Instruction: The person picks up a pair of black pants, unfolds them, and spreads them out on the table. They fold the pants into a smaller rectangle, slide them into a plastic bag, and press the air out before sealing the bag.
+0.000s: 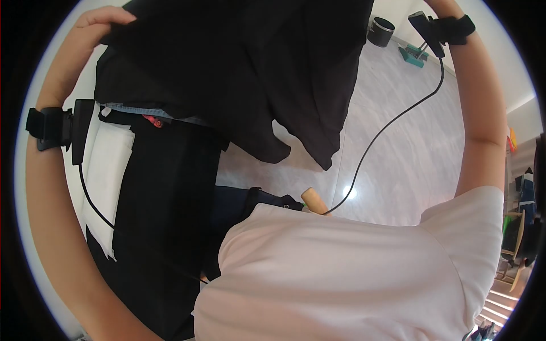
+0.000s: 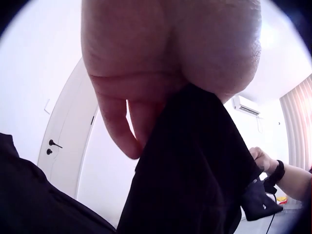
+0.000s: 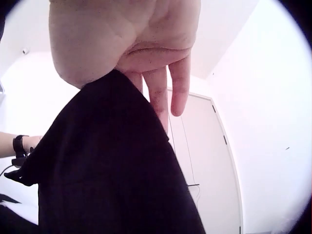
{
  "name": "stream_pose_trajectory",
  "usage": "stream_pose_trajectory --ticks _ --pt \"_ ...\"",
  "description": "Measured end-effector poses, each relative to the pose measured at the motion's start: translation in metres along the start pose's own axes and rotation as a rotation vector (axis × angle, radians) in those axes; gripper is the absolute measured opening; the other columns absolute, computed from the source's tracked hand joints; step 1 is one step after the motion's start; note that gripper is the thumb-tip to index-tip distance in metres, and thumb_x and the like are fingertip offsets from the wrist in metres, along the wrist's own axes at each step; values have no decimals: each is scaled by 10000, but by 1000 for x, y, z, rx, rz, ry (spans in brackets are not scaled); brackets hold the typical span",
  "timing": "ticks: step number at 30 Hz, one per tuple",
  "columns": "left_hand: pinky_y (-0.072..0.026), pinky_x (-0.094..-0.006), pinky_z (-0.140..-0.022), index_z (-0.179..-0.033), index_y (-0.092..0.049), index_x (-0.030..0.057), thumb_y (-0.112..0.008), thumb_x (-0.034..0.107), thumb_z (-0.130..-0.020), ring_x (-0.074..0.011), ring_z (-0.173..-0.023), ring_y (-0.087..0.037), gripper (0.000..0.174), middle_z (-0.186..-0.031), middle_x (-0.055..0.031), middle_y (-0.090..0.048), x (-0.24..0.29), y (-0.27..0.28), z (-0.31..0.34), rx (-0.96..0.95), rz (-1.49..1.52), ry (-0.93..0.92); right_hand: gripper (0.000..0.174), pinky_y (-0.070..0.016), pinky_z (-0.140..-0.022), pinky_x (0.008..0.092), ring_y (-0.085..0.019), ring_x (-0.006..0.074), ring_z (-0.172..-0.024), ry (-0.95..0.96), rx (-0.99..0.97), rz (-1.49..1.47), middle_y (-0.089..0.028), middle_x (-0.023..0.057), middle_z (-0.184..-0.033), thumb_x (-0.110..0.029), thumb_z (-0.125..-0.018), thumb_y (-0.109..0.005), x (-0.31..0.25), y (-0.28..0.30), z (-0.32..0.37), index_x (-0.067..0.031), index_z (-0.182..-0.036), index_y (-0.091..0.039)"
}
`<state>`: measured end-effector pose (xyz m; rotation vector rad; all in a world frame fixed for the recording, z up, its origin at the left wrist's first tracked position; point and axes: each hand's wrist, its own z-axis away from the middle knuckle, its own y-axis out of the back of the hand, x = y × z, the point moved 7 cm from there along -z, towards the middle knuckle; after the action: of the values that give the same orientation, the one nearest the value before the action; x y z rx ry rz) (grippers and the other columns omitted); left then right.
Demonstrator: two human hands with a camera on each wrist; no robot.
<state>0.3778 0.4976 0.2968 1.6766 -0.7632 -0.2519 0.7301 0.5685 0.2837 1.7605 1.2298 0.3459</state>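
A large black garment (image 1: 239, 62) is stretched between my two hands, its lower ends dangling over the floor. My left hand (image 1: 108, 20) grips one upper edge; in the left wrist view the cloth (image 2: 190, 161) is pinched between thumb and fingers. At the opposite edge my right hand (image 3: 131, 44) pinches the garment (image 3: 112, 156), with its outer fingers extended downward. In the head view that hand is beyond the top border. Beneath the garment, a strip of blue denim (image 1: 136, 109) and a small red piece (image 1: 152, 120) peek out.
Black cloth (image 1: 170, 227) lies in front of me, with a folded white sheet (image 1: 105, 187) at its left. A wooden handle (image 1: 314, 200) sticks out near my shirt. A black bin (image 1: 381, 31) and green object (image 1: 412, 55) stand on the pale floor (image 1: 392, 153).
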Motion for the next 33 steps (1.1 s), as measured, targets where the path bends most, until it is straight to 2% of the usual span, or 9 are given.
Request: stream_pose_trajectory --ticks 2,7,8,10,12,14,19,27,33 --pt "-388 -254 -886 -952 -627 89 -443 92 -882 -100 -959 -513 197 -1053 18 -573 -13 -9 4 -115 23 346 113 -435 -558 312 -515 182 -598 185 56 92 -550 118 -644 55 -628 -461 -14 -6 15 46 -654 -571" --pt "-349 -197 -663 -780 -641 105 -540 241 -796 -51 -750 -475 170 -797 52 -558 5 -19 3 179 170 282 91 -389 -517 317 -426 145 -523 114 -311 51 -483 92 -574 -8 -685 -457 21 -5 29 27 -671 -540" --pt "-344 -198 -653 -782 -647 108 -552 260 -790 -46 -745 -466 179 -793 54 -554 9 -22 2 109 245 289 270 -436 -682 279 -532 160 -708 -34 53 6 -555 71 -735 -222 -867 -562 39 8 55 46 -849 -577" --pt "-340 -199 -615 -725 -636 85 -602 316 -815 -25 -679 -448 250 -693 66 -526 23 -28 1 195 436 282 471 -355 -597 283 -406 120 -637 -189 -185 32 -395 13 -646 -418 -905 -545 30 0 53 -6 -695 -456" --pt "-345 -197 -596 -684 -612 68 -656 318 -806 -27 -628 -428 282 -629 67 -484 18 -27 -7 -56 335 248 589 -289 -562 289 -330 103 -616 -162 -241 -32 -297 -7 -622 -565 -845 -575 6 -5 49 -58 -643 -353" --pt "-322 -218 -552 -652 -559 64 -718 262 -767 -29 -601 -375 279 -618 68 -430 21 -31 -7 -90 306 293 502 -235 -503 269 -257 63 -582 -86 -192 -55 -251 -55 -612 -365 -809 -713 15 -5 46 -81 -612 -349" --pt "-303 -208 -562 -678 -469 93 -739 188 -741 -32 -613 -359 294 -647 74 -396 30 -35 5 -113 163 417 398 -251 -526 243 -273 37 -603 -229 -48 -341 -272 -66 -634 -102 -819 -686 17 -17 74 -100 -627 -338" --pt "-430 -217 -801 -1061 -595 33 -668 166 -832 -86 -852 -565 275 -883 -4 -622 40 -23 23 235 586 338 68 -356 -671 169 -395 17 -729 -131 263 -587 -436 -77 -820 -16 -865 -530 -6 -13 79 -66 -893 -493" --pt "-451 -294 -890 -1129 -586 -20 -630 160 -873 -145 -960 -595 316 -1039 -72 -648 16 -31 39 224 792 362 325 -423 -861 186 -522 50 -966 -154 151 -517 -551 6 -1006 -5 -879 -430 -2 -13 80 -35 -1196 -494"
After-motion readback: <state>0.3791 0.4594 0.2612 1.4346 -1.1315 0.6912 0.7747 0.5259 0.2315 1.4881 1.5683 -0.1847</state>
